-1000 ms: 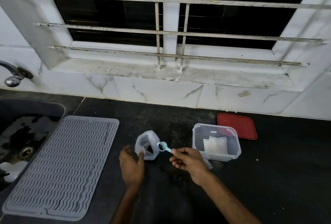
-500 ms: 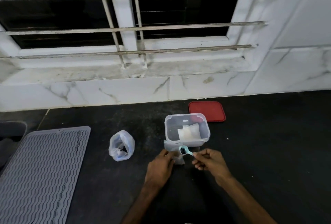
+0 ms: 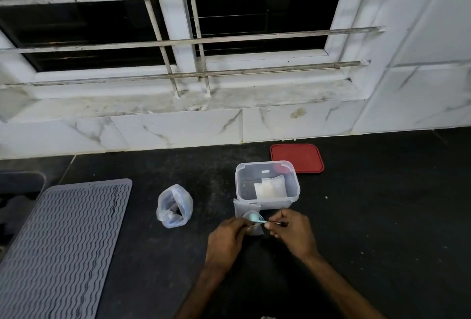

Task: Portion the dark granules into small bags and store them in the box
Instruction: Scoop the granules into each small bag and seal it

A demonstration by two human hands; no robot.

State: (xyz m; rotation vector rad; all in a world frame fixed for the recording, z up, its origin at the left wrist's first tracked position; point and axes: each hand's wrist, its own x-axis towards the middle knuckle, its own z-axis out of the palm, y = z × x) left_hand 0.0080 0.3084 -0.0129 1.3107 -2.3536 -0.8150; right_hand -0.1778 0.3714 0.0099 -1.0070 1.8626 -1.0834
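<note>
A clear plastic box [image 3: 267, 203] stands open on the dark counter with a pale packet [image 3: 271, 187] lying inside. Just in front of it, my left hand [image 3: 226, 239] pinches a small clear bag [image 3: 246, 210] held open. My right hand [image 3: 293, 233] pinches the handle of a light blue scoop [image 3: 254, 217], whose bowl sits in the bag's mouth. Left of the box stands a larger clear bag [image 3: 174, 206] with dark granules at its bottom.
The box's red lid [image 3: 297, 158] lies flat behind the box near the wall. A grey ribbed mat [image 3: 63, 242] covers the counter at left, beside the sink edge. Marble wall and a barred window rise behind.
The scoop left the larger granule bag and travelled right to the small bag by the box. My left hand let go of the large bag and now holds the small one.
</note>
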